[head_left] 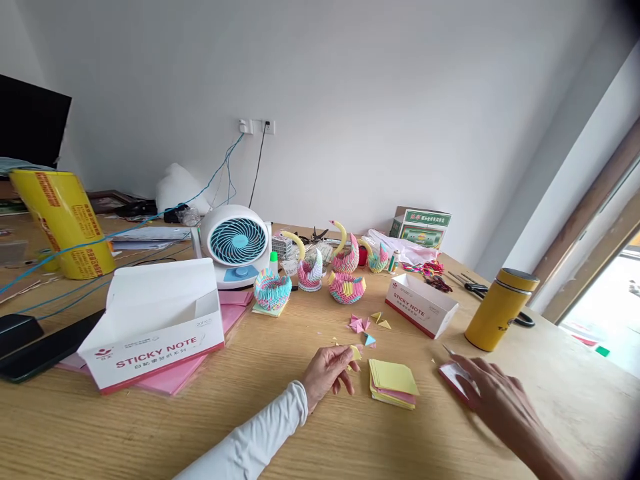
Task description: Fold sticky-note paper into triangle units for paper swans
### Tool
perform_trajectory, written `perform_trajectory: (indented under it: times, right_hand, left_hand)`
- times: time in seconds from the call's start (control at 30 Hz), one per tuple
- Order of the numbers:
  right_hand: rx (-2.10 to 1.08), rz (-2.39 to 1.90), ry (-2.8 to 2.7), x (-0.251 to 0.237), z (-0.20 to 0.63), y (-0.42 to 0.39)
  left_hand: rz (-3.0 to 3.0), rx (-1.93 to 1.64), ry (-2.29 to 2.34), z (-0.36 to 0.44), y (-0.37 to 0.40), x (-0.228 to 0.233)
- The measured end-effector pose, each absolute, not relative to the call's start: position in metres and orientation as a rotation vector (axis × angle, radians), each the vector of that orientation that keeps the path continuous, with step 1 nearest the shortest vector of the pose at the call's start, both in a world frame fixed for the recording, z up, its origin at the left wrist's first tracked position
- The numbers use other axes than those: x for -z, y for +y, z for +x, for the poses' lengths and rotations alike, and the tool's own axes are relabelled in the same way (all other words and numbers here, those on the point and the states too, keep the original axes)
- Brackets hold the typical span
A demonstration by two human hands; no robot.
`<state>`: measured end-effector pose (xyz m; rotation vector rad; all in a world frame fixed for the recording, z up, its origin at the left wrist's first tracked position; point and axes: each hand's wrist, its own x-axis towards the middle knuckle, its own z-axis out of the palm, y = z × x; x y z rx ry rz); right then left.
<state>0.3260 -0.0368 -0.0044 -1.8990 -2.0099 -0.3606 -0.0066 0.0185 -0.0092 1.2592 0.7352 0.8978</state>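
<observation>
My left hand is closed in a pinch on a small folded piece of yellow paper, above the wooden table. Right of it lies a stack of yellow sticky notes with some pink sheets among them. My right hand is down at a small flat red-edged object, its fingers bent over a thin pointed metal tool. Most of that tool is hidden under the fingers. Beyond the stack are folded pink paper pieces, yellow triangles and a blue piece.
Two sticky note boxes stand about: an open one at left, a smaller one at right. A yellow flask is beyond my right hand. Behind are a white fan, folded-paper bowls and paper swans.
</observation>
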Motion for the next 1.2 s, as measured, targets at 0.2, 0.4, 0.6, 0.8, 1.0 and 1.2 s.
perform_trajectory:
  times: [0.2, 0.4, 0.6, 0.8, 1.0, 1.2]
  right_hand:
    - [-0.182, -1.264, -2.064, -0.017, 0.207, -0.022]
    - [-0.402, -1.206, -1.906, -0.006, 0.165, -0.011]
    - [-0.412, -1.192, -1.793, 0.007, 0.157, -0.011]
    - [-0.448, -1.163, -1.663, 0.012, 0.151, -0.009]
    - [-0.51, -1.193, -1.639, 0.013, 0.145, -0.009]
    - [-0.784, -1.098, -1.586, 0.009, 0.155, -0.006]
  left_hand:
    - [1.306, -0.858, 0.714, -0.003, 0.017, 0.014]
    - [1.415, -0.86, 0.716, -0.001, 0.014, 0.015]
    - [1.476, -0.877, 0.799, -0.001, 0.013, 0.013]
    - [1.303, -1.017, 0.878, -0.004, 0.018, 0.01]
    - [1.032, -1.078, 0.833, -0.005, 0.019, 0.011]
    - [0.754, -1.003, 0.697, -0.005, 0.021, 0.01]
